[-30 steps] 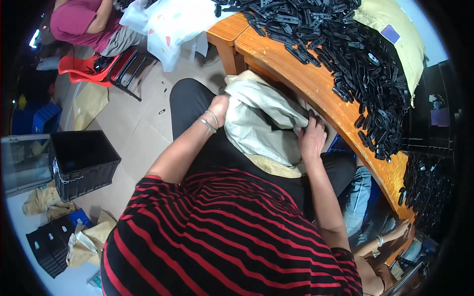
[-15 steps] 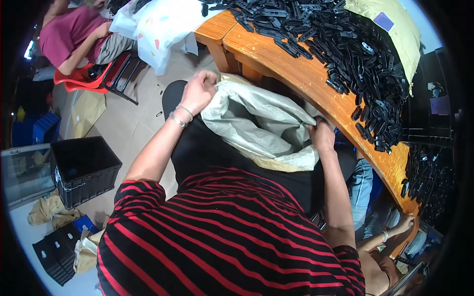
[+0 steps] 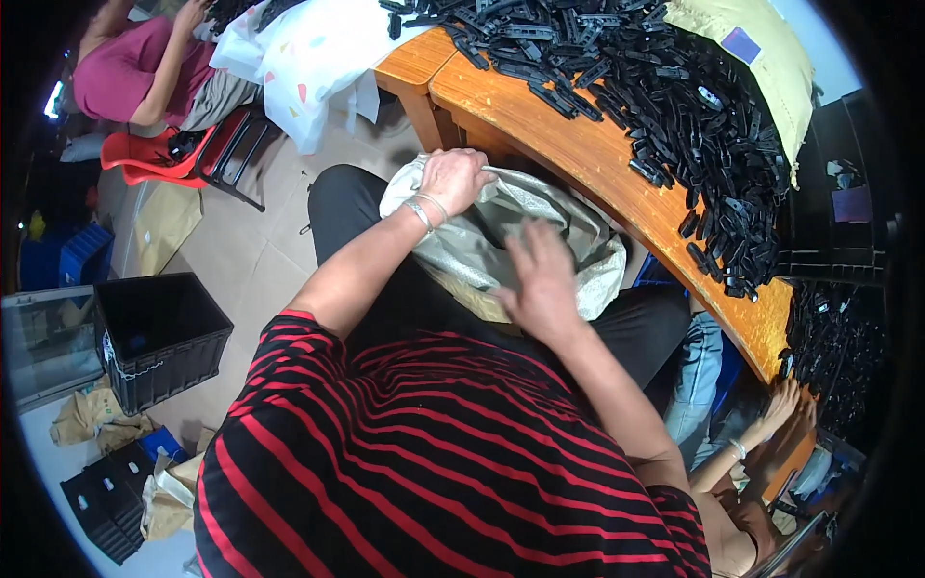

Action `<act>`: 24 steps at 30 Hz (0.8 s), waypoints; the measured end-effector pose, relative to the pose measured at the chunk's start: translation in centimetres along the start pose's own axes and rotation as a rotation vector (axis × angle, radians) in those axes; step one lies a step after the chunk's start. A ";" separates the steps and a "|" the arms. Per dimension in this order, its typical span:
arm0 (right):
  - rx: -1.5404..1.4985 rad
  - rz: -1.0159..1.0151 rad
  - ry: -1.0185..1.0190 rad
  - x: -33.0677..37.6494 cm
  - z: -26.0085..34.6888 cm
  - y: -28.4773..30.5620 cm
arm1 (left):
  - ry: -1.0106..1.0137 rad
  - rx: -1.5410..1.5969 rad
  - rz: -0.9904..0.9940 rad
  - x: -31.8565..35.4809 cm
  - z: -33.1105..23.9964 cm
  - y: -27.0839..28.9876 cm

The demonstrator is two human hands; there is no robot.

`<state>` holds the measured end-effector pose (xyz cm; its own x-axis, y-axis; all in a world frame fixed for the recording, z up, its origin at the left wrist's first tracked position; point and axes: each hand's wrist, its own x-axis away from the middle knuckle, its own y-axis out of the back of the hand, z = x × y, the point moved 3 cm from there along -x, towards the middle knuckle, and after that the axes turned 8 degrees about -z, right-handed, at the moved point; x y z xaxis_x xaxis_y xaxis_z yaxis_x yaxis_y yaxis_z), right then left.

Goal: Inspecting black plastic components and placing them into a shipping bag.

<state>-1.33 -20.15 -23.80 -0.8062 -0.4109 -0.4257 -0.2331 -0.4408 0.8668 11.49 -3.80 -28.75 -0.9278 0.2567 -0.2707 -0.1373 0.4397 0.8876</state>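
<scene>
A pale woven sack (image 3: 602, 285) stands with its mouth wide between my knees, below the table's edge. My left hand (image 3: 457, 181) is closed over the sack's far left rim, a bracelet at its wrist. Over the near side of the mouth is my right hand (image 3: 545, 289), blurred by motion, its fingers spread and holding nothing. Whether it touches the sack cloth I cannot tell. The bottom of the sack is hidden in shadow.
Heaps of black plastic parts (image 3: 674, 106) cover much of the wooden table (image 3: 568, 144). A yellowish sack (image 3: 776, 67) lies behind them. At left are a black crate (image 3: 169, 352) and a red chair (image 3: 145, 159) with a person in maroon. Another person's hand (image 3: 776, 409) shows at right.
My right hand has let go of the sack's right rim and swung left over its mouth. My left hand has moved right along the rim. The mouth has narrowed.
</scene>
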 end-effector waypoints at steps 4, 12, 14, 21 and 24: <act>-0.339 0.998 -0.361 6.5 -0.1 -7.9 | 0.139 0.021 -0.157 -1.4 0.2 -0.7; -0.325 1.062 -0.171 5.7 -1.8 -4.4 | 0.383 0.001 0.001 -1.1 -0.6 -0.8; -0.330 1.049 -0.183 6.5 -2.1 -4.0 | 0.362 0.022 0.006 -0.8 -1.2 -0.9; -0.249 0.891 -0.353 7.1 -1.9 -5.1 | 0.317 0.204 -0.166 0.7 1.6 -2.2; -0.235 0.629 -0.190 5.8 -2.1 -3.5 | 0.211 0.197 -0.191 0.4 1.4 -1.1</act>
<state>-4.01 -22.67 -29.85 -0.8356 -0.5075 0.2105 0.4160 -0.3343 0.8457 11.77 -2.97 -30.37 -0.9459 -0.0210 -0.3238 -0.2650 0.6259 0.7335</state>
